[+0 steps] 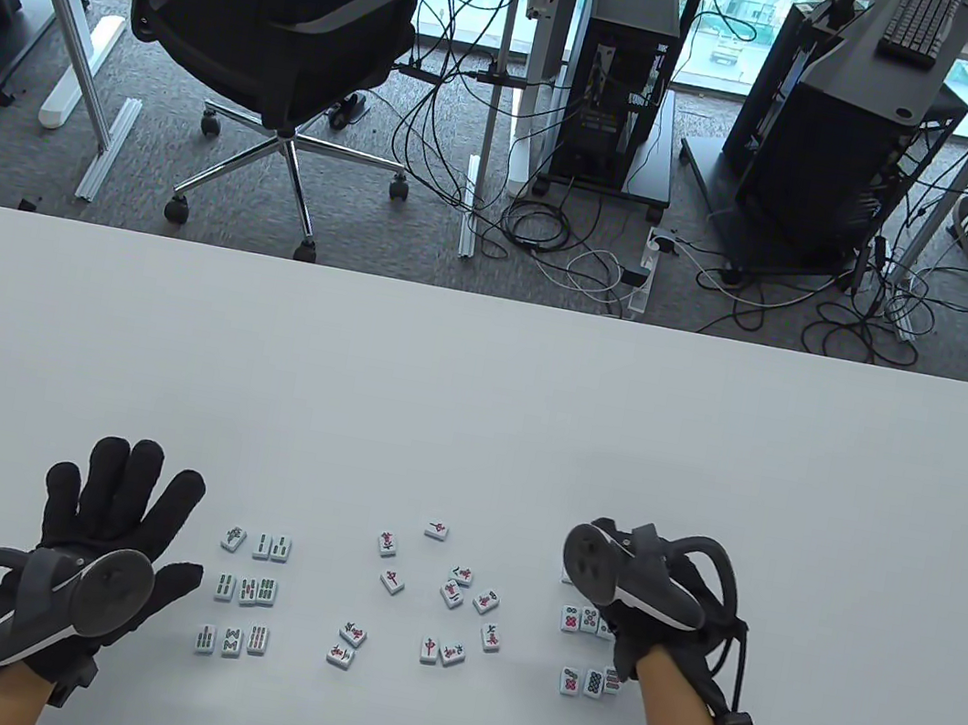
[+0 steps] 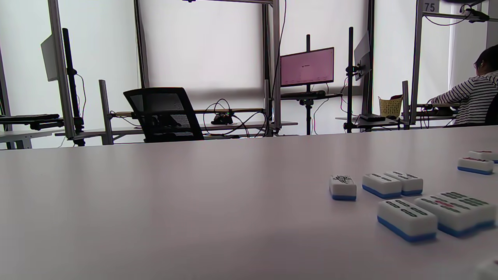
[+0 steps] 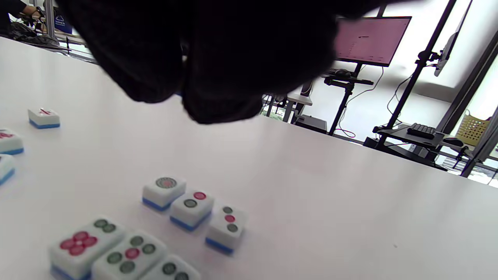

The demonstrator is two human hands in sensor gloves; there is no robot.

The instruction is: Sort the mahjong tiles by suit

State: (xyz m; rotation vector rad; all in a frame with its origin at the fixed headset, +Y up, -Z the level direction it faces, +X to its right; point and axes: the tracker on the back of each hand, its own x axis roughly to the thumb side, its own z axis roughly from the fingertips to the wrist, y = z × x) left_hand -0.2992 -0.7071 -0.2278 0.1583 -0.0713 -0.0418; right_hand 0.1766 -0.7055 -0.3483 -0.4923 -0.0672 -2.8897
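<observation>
Three groups of white mahjong tiles with blue backs lie near the table's front edge. Bamboo tiles (image 1: 246, 592) (image 2: 406, 217) form three rows on the left. Red character tiles (image 1: 445, 597) are scattered in the middle. Dot tiles (image 1: 589, 621) (image 3: 190, 204) sit in two rows on the right. My left hand (image 1: 122, 506) rests flat with fingers spread, just left of the bamboo tiles, and holds nothing. My right hand (image 1: 587, 575) (image 3: 202, 77) hovers over the far row of dot tiles with fingers curled. A sliver of a tile (image 3: 179, 93) shows between its fingertips.
The white table (image 1: 478, 399) stretches far beyond the tiles to its far edge. Past it stand an office chair (image 1: 271, 30), computer towers and floor cables. A person in a striped shirt (image 2: 472, 97) sits at another desk in the left wrist view.
</observation>
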